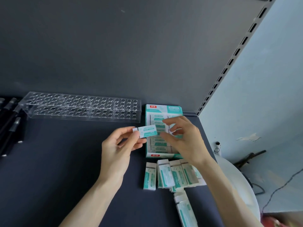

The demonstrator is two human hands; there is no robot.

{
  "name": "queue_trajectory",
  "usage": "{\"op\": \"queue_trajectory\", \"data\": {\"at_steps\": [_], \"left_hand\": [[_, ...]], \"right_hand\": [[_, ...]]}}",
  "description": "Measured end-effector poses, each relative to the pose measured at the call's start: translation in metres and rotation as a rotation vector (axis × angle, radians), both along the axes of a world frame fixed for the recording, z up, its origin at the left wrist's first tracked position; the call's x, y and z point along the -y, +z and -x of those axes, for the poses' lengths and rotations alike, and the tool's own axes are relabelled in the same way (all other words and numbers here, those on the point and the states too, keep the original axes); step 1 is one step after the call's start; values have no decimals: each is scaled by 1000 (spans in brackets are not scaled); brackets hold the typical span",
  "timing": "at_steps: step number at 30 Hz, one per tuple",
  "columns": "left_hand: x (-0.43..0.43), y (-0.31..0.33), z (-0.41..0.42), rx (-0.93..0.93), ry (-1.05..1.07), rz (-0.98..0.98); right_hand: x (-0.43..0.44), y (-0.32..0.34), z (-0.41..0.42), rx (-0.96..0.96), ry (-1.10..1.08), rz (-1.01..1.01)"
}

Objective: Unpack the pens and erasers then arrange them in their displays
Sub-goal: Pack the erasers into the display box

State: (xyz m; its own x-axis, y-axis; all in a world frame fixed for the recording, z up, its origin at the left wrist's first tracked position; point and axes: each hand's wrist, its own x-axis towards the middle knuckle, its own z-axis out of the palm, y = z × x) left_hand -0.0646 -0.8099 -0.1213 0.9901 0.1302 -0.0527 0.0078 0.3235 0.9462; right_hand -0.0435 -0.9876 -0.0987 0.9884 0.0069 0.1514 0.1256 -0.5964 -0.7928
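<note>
Overlapping eraser box (164,109): hands (114,151), eraser (148,131); rack (82,107) beside.

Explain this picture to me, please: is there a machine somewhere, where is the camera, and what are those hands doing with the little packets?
No machine here: these are a person's two bare hands, filmed by a camera worn on the head, looking forward and down. The left hand pinches one teal-and-white eraser by its end between the fingers. The right hand hangs over the teal display box, which holds rows of erasers; its fingers are curled, but I cannot tell whether they hold anything. Nearer to the person, more loose erasers lie on the dark shelf. At the back stands a clear pen stand full of round holes, and black pens lie at the left edge.
</note>
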Motion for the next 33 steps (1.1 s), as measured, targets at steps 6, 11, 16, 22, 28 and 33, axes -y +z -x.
{"op": "queue_trajectory", "data": {"at_steps": [6,11,16,22,28,33], "left_hand": [[6,0,2,15,-97,-70],[-1,-5,4,71,-92,-495],[-5,-8,4,114,-324,-691],[-6,-11,4,125,-314,-677],[-2,-7,6,152,-282,-661],[-1,-8,6,136,-267,-681]], "right_hand": [[0,9,15,100,196,-83],[25,5,15,123,35,8],[41,0,14,187,-66,263],[37,-7,9,165,-67,432],[34,-10,2,120,-82,472],[34,-10,2,100,-110,465]]}}
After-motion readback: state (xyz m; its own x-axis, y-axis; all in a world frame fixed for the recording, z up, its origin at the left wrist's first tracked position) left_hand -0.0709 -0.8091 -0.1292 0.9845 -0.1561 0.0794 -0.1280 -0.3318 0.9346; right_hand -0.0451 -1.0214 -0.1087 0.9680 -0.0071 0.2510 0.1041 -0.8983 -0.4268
